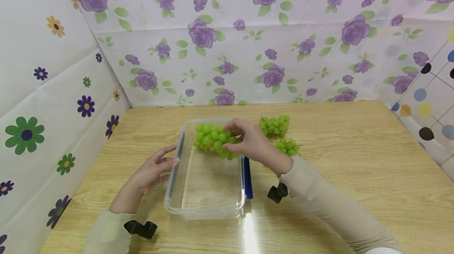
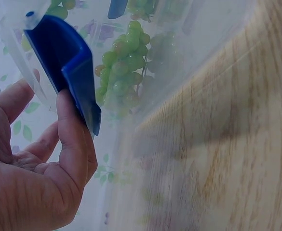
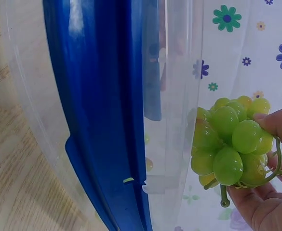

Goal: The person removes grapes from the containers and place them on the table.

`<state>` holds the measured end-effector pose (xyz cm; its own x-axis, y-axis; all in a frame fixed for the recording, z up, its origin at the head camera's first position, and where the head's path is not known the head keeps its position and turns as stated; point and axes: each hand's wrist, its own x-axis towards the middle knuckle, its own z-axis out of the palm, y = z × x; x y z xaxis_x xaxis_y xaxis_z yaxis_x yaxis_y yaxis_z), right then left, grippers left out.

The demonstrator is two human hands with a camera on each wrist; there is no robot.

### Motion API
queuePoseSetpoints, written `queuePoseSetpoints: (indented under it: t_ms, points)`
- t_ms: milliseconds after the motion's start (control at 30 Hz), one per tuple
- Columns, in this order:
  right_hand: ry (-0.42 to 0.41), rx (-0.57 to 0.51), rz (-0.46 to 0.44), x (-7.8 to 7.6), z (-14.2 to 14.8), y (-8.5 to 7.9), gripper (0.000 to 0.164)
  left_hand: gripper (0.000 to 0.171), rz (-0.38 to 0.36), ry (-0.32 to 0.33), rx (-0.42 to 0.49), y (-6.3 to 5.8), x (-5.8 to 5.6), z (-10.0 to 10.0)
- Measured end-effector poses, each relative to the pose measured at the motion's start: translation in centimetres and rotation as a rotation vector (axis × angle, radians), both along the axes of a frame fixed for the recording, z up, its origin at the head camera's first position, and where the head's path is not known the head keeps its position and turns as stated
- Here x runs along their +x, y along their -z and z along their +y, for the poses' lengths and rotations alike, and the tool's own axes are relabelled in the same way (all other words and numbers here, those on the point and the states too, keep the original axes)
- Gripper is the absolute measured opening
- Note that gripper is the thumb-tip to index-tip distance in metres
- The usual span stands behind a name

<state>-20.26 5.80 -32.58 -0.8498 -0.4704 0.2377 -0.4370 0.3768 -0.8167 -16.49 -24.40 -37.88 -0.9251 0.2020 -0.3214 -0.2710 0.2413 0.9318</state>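
Note:
My right hand [image 1: 250,139] pinches a bunch of green grapes [image 3: 232,139] between thumb and fingers, over the far part of a clear plastic container [image 1: 209,210]. From above, green grapes [image 1: 207,137] spread left of the fingers, inside the container's outline. A curly stem hangs from the held bunch. My left hand [image 1: 150,173] touches the container's left side, fingers apart and lightly bent. In the left wrist view its fingertips lie against a blue side latch [image 2: 66,57], while grapes [image 2: 126,62] show through the clear wall.
Two more grape bunches lie right of the container on the wood table [image 1: 354,159]: one farther back [image 1: 276,125], one nearer [image 1: 288,147], partly behind my right wrist. A blue latch [image 1: 248,179] hangs along the container's right side. Flowered sheets line the back and sides.

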Motion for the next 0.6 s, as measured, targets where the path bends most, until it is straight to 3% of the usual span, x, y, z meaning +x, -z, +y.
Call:
queuePoseSetpoints:
  t_ms: [600]
  points:
    - [0.031, -0.006, -0.001, -0.1, 1.4, -0.4, 0.038, 0.068, -0.009, 0.006, -0.004, -0.1, 0.0, 0.0]
